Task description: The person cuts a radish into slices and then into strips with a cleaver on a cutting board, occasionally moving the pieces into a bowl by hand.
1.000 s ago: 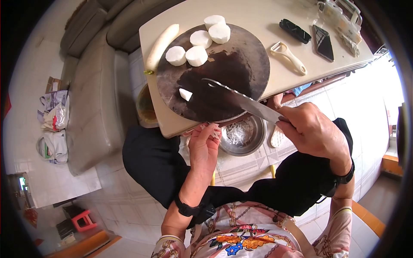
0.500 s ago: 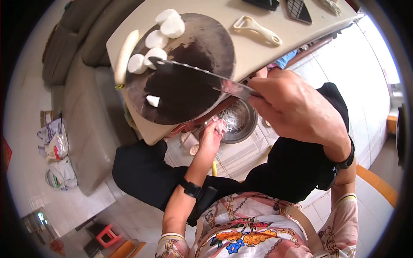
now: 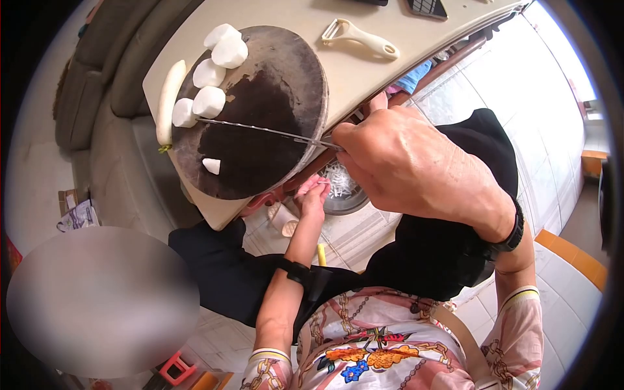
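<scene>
My right hand (image 3: 416, 169) grips a long knife (image 3: 260, 130), its blade reaching left over the round dark chopping board (image 3: 273, 65). The tip lies beside one of several white peeled chunks (image 3: 208, 102) on the board's left side. A small white piece (image 3: 211, 166) rests near the lower edge. Below the table, my left hand (image 3: 313, 190) is at the left rim of a metal bowl (image 3: 348, 207) with white shreds in it. Its fingers are bent together, and whatever they may hold is too small to name.
A long white root (image 3: 170, 97) lies left of the board, and a white peeler (image 3: 361, 40) to its upper right. A phone (image 3: 428, 8) is at the table's far edge. A grey sofa (image 3: 130, 149) stands at left. A blurred round shape (image 3: 103, 302) covers the lower left.
The knife blade has turned more edge-on and its tip is lower on the board. My left hand has shifted slightly at the bowl. The whole view has shifted, and a blurred shape appears at lower left.
</scene>
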`<state>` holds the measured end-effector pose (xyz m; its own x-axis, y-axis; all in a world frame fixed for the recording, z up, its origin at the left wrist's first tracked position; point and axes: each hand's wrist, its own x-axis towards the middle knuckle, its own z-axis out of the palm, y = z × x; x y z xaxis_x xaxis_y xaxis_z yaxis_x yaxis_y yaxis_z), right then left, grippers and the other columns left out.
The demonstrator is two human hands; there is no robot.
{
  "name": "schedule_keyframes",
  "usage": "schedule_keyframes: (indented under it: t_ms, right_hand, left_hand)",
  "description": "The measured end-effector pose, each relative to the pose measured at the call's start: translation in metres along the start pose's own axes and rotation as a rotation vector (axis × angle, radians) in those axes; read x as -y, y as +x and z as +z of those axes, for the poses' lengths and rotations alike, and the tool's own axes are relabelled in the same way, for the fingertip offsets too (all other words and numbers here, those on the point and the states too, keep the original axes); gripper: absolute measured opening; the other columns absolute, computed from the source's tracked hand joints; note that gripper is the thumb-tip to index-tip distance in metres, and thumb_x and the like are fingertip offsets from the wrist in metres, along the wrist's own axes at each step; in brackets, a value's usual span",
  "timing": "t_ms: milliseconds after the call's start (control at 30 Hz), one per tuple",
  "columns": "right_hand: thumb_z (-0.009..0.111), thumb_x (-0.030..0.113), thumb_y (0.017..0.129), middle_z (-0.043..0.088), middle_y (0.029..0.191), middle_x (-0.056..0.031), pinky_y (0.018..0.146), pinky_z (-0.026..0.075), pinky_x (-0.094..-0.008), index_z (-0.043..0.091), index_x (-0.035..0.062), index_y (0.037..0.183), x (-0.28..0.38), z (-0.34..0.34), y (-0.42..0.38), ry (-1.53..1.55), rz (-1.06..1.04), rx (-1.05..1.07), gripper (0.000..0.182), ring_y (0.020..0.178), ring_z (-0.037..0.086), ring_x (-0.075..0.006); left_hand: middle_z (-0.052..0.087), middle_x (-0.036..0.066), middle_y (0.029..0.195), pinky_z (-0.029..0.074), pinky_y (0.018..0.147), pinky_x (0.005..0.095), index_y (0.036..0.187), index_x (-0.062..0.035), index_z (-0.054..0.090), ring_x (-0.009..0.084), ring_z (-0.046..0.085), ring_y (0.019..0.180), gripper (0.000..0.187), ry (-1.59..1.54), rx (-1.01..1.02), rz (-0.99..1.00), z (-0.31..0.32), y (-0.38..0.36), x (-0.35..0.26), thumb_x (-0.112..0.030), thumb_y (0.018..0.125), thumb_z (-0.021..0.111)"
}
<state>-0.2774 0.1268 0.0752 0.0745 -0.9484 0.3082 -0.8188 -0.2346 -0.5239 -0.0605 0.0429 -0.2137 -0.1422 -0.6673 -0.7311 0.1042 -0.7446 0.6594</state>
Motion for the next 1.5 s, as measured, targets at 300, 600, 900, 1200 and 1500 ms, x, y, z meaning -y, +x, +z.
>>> schedule_keyframes:
  t_ms: [300,600,900,1200,1500]
  right_hand:
    - [0.064,0.004,0.086,0.055,0.062,-0.0202,0.058,0.048,-0.0443,0.058,-0.0030,0.081,-0.005,-0.005,-0.002,0.026,0.092,0.038,0.011,0.062,0.060,-0.0399]
    - [0.064,0.003,0.092,0.059,0.062,-0.0097,0.048,0.040,-0.0317,0.062,-0.0086,0.091,-0.019,-0.029,-0.001,0.347,0.224,-0.247,0.011,0.050,0.052,-0.0148]
    - [0.061,-0.005,0.084,0.057,0.067,-0.0178,0.054,0.044,-0.0357,0.058,-0.0063,0.088,-0.008,-0.021,0.010,0.391,0.082,-0.154,0.005,0.056,0.056,-0.0349]
    - [0.062,0.000,0.087,0.046,0.061,-0.0183,0.055,0.041,-0.0385,0.056,-0.0047,0.083,0.016,-0.018,0.020,0.519,0.307,-0.114,0.009,0.054,0.046,-0.0357]
    - [0.061,0.006,0.087,0.054,0.059,-0.0233,0.060,0.047,-0.0505,0.054,-0.0043,0.079,0.028,0.007,0.031,0.263,0.162,-0.012,0.015,0.063,0.059,-0.0457]
  left_hand:
    - [0.068,0.004,0.099,0.056,0.068,0.0266,0.114,-0.0037,0.068,0.0143,0.065,0.081,0.034,0.363,-0.101,0.025,-0.012,0.011,0.012,-0.009,0.082,0.078]
    - [0.074,0.011,0.099,0.054,0.085,0.0292,0.108,0.0009,0.073,0.0181,0.069,0.091,0.030,1.167,0.151,-0.047,-0.037,0.056,0.038,-0.015,0.083,0.075]
    - [0.069,0.005,0.075,0.050,0.051,0.0242,0.105,0.0010,0.070,0.0100,0.062,0.058,0.028,0.784,0.500,-0.069,-0.054,0.085,0.102,-0.010,0.080,0.075]
    - [0.070,0.007,0.090,0.052,0.074,0.0271,0.115,-0.0001,0.066,0.0096,0.063,0.080,0.024,0.906,0.797,0.535,0.064,-0.144,-0.134,-0.012,0.094,0.066]
    - [0.069,0.012,0.107,0.053,0.085,0.0342,0.111,-0.0016,0.069,0.0227,0.067,0.093,0.030,0.996,0.013,1.257,-0.003,-0.151,-0.234,-0.001,0.082,0.075]
